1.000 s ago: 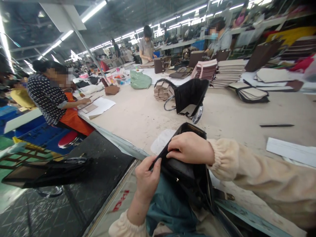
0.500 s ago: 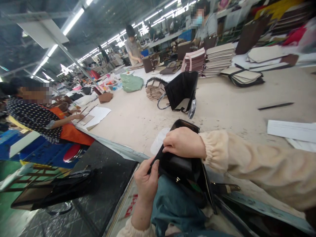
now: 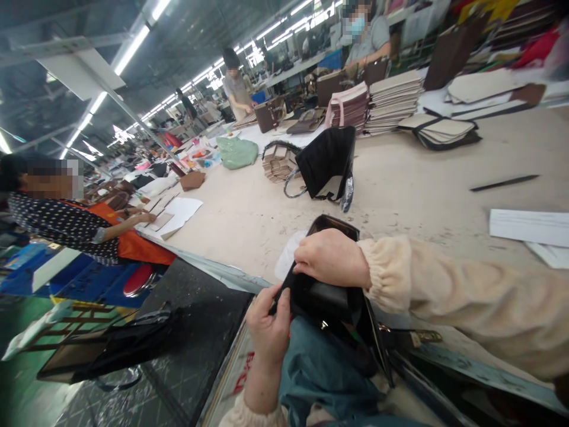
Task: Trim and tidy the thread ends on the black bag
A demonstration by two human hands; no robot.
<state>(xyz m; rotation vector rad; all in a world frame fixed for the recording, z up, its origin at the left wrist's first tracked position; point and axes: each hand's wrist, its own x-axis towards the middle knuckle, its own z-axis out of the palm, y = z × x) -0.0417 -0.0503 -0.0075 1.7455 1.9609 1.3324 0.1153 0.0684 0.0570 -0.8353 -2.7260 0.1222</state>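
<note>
A black handbag [image 3: 331,293] lies across my lap at the table's edge, its dark inside partly showing. My left hand [image 3: 270,317] pinches the bag's near-left edge between thumb and fingers. Just above it, my right hand [image 3: 331,258] has its fingers curled over the same edge, with the thumb side hidden from me. A small gold-coloured metal fitting [image 3: 324,325] shows on the bag below my right hand. Beyond the hands, another black bag [image 3: 326,163] stands open on the table, a clear-wrapped piece hanging at its side.
Bundled beige pieces [image 3: 279,163] sit beside the standing bag. Stacked panels [image 3: 393,101] and a green plastic bag [image 3: 237,152] lie farther back. A dark strip [image 3: 504,182] and white papers [image 3: 528,227] are at right. A co-worker in a dotted top [image 3: 66,225] sits at left, near another black bag [image 3: 111,347].
My view has shifted slightly. Both hands keep their hold on the handbag's edge, almost unmoved. The co-worker at left has lowered the head a little.
</note>
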